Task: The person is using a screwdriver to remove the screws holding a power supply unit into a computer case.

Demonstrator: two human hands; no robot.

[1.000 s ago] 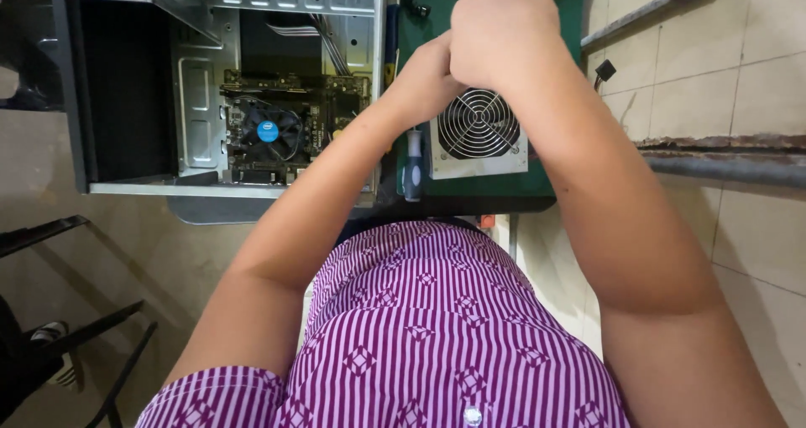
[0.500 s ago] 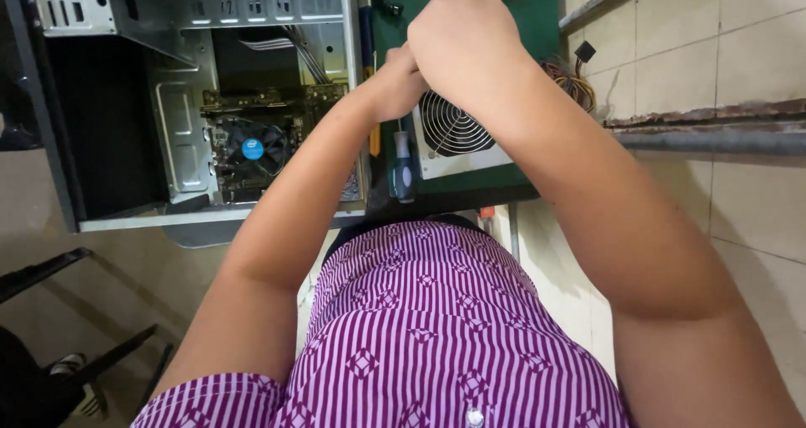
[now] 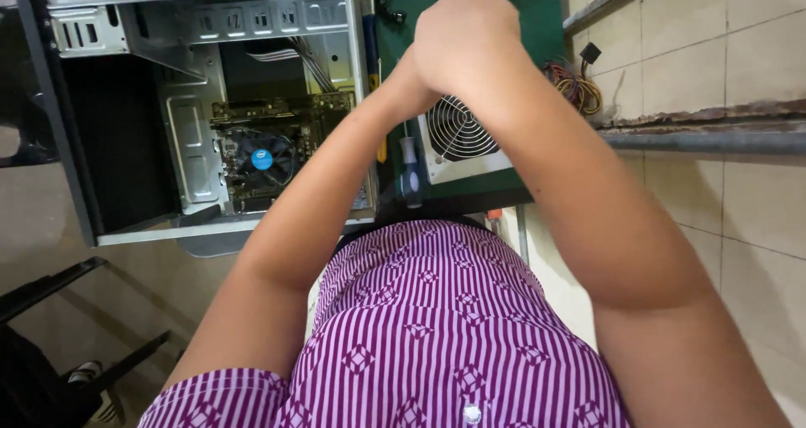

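Note:
My right hand (image 3: 466,38) is curled into a fist above the green mat (image 3: 541,25), and it covers most of my left hand (image 3: 403,84), which presses in from the left. What lies between the two hands is hidden. Just below them sits a pale power supply box (image 3: 470,166) with its round fan grille (image 3: 457,130) facing up. A dark-handled screwdriver (image 3: 409,172) and a yellow-handled tool (image 3: 380,149) lie on the mat beside my left forearm.
An open computer case (image 3: 189,155) lies at left, showing a motherboard and a cooler fan with a blue centre (image 3: 262,159). Coloured cables (image 3: 575,84) trail off the mat at right. A metal rail (image 3: 714,136) crosses the tiled floor. Black furniture legs (image 3: 50,285) stand at lower left.
Both hands stay pressed together over the power supply. The view has shifted, so more of the fan grille shows below them than half a second ago.

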